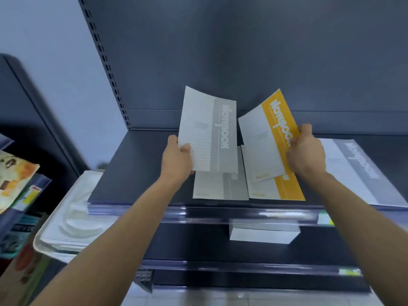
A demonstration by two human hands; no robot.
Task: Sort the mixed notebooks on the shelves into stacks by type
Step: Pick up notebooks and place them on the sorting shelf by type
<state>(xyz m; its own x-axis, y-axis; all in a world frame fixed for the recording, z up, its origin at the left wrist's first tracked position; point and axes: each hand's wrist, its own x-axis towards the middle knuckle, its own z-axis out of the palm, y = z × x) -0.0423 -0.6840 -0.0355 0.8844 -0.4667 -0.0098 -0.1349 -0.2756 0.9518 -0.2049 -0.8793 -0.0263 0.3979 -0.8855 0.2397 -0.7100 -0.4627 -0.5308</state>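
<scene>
Above the dark shelf [136, 173], each hand holds one notebook up over the stacks.

At the shelf's right end a big notebook [357, 173] with a grey band lies flat, near the front edge. Left of the shelf and lower sits a white tray [72, 217], and a white block [262, 236] rests on the lower shelf [198, 246]. Mid-shelf, a grey stack [217, 188] and a yellow stack [284, 188] lie just beside each other, the yellow one slightly fanned. A grey notebook [207, 133] is held tilted above the grey stack. The left hand [176, 160] pinches its lower left corner, thumb on the cover. A yellow notebook [265, 133] leans right above the yellow stack. The right hand [306, 153] grips its right edge, fingers curled round it.
</scene>
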